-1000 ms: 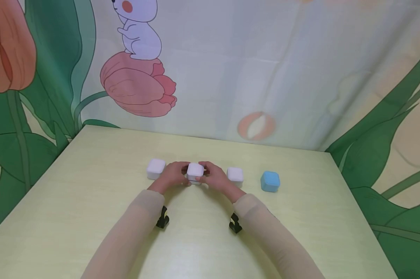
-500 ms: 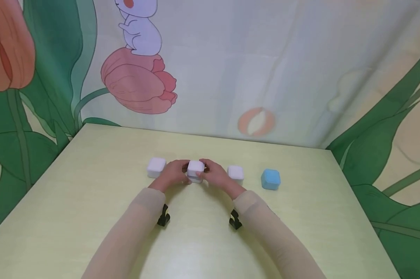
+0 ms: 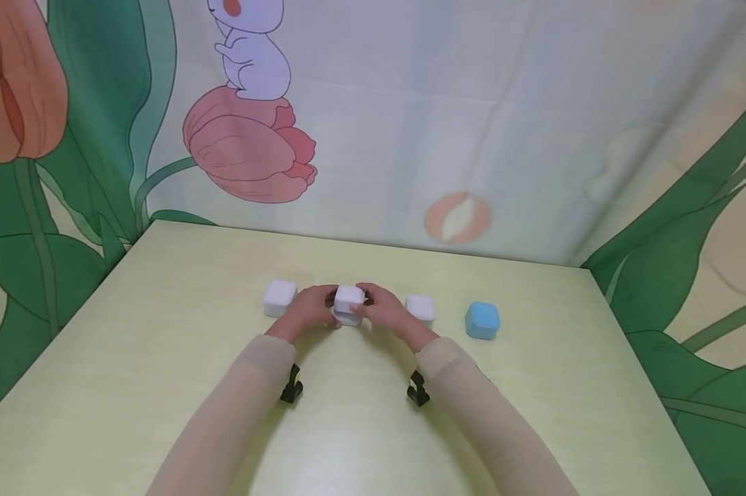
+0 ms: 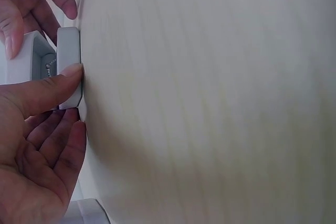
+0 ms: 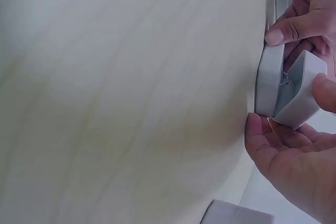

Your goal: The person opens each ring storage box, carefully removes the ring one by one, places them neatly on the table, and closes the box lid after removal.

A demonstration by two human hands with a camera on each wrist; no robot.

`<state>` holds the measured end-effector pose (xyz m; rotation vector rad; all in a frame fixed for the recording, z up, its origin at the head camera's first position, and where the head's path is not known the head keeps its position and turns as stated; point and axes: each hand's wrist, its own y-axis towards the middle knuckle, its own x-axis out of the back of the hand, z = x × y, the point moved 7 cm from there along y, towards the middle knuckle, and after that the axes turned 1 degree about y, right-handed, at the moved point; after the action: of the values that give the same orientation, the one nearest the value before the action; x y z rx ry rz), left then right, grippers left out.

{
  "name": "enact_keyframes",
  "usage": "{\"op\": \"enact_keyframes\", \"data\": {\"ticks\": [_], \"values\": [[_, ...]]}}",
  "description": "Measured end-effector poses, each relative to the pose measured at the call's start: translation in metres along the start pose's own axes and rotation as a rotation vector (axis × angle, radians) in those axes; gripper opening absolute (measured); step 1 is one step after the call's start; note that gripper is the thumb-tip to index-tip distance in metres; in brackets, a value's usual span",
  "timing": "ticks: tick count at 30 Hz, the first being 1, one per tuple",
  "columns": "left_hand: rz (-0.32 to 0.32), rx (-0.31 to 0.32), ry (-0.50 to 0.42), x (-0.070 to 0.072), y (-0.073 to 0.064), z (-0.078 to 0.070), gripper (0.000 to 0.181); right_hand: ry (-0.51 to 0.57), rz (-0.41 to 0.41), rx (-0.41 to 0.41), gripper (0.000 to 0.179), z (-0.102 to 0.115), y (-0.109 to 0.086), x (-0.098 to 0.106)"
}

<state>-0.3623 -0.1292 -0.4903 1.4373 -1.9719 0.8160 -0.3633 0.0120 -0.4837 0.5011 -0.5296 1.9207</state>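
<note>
In the head view, my two hands are around a small white jewelry box at mid-table. My left hand (image 3: 307, 308) grips its base (image 4: 68, 66), with the thumb against the front edge. My right hand (image 3: 381, 308) holds the lid (image 3: 350, 296), its thumb on the lid's outer face. The lid stands partly raised from the base. Through the gap, both wrist views show a silvery, sparkling piece of jewelry (image 5: 284, 80), too small to name surely. The base rests on the table (image 3: 348, 413). Fingers hide the box's sides.
A white box (image 3: 280, 297) stands left of my left hand, and another white box (image 3: 420, 310) right of my right hand, partly behind it. Farther right sits a blue box (image 3: 482, 320). A printed curtain (image 3: 379, 138) hangs behind the table's far edge.
The lid of the white jewelry box has tilted up slightly, and more of the base shows beneath it. Both hands stay in nearly the same place around it.
</note>
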Motion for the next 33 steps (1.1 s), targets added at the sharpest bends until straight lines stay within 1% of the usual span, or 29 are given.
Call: {"op": "enact_keyframes", "data": {"ticks": [5,12,17,22,27,33], "values": [[0.014,0.005,0.004,0.0003,0.0018,0.0001,0.083,0.019,0.008,-0.025,0.057,-0.0003,0.0029,0.0004],[0.026,0.017,-0.019,0.0017,0.0043,0.0008,0.082,0.076,0.035,-0.070,0.057,0.0024,0.0040,0.0026],[0.033,0.022,-0.023,0.0039,0.0050,0.0003,0.082,0.093,0.045,-0.085,0.057,0.0038,0.0059,0.0033],[0.040,0.026,-0.036,0.0066,0.0050,-0.0011,0.081,0.089,0.042,-0.086,0.057,0.0057,0.0080,0.0040],[0.046,0.033,-0.052,0.0060,0.0053,-0.0005,0.081,0.073,0.039,-0.082,0.057,0.0061,0.0092,0.0042],[0.049,0.035,-0.050,0.0048,0.0059,0.0002,0.080,0.085,0.046,-0.095,0.055,0.0058,0.0092,0.0045]]}}
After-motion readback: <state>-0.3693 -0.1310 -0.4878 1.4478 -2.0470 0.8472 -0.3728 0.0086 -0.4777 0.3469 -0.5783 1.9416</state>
